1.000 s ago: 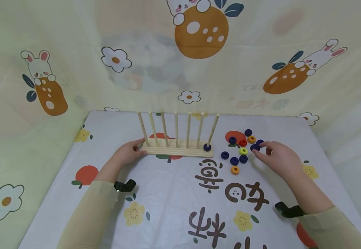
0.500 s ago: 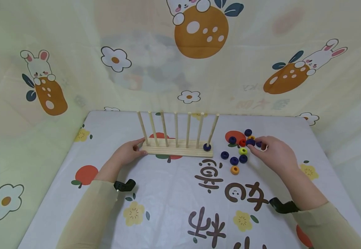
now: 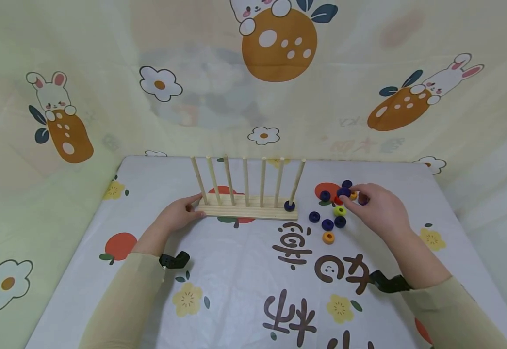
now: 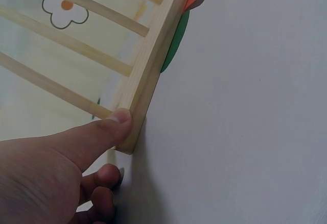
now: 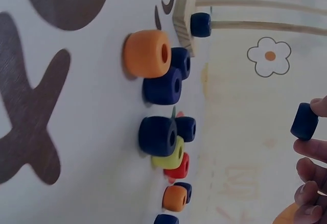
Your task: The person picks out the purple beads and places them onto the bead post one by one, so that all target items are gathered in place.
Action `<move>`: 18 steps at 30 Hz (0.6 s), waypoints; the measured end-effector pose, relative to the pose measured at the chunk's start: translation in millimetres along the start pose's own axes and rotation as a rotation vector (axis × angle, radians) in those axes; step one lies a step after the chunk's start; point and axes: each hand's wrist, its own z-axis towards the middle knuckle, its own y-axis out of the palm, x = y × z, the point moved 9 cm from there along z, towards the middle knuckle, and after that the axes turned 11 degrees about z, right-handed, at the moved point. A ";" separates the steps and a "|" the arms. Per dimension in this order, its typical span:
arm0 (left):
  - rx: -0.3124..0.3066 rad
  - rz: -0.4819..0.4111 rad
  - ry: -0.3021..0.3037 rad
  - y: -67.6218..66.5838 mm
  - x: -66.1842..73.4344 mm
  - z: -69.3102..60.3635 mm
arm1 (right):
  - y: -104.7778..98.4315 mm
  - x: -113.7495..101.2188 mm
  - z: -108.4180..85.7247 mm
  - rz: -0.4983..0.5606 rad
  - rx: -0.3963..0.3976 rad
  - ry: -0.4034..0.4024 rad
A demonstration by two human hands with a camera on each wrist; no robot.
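Note:
A wooden peg stand [image 3: 249,213] with several upright pegs sits mid-table. A dark blue bead [image 3: 289,206] lies around the foot of its rightmost peg. My left hand [image 3: 177,214] grips the stand's left end, and the left wrist view has the thumb [image 4: 120,118] pressed on the base. Between thumb and fingertips my right hand [image 3: 382,209] pinches another dark blue bead [image 5: 304,122], raised above the loose ones. Below and beside it are scattered beads: a yellow-green bead [image 3: 339,211], an orange bead [image 3: 328,237], a mostly covered red bead [image 5: 179,167] and several dark blue ones.
A white printed cloth [image 3: 231,271] covers the table. Behind it hangs a patterned curtain [image 3: 209,106], close to the table's back edge. Each wrist wears a black camera mount, such as the left one [image 3: 174,260].
My right hand has lifted the dark blue bead and carried it left and toward the back, over the loose beads. The left hand keeps its grip on the stand.

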 end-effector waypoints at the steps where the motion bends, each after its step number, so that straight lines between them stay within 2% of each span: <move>1: -0.001 -0.001 -0.001 0.1 0.1 0.1 | -0.3 -1.4 -0.2 0.005 0.003 -0.003; 10: -0.008 0.001 -0.009 0.4 2.0 -1.1 | -2.3 -13.1 0.9 0.037 0.022 -0.007; 18: -0.010 -0.004 -0.003 -0.3 2.0 -1.1 | -5.0 -31.9 1.7 0.071 0.056 -0.076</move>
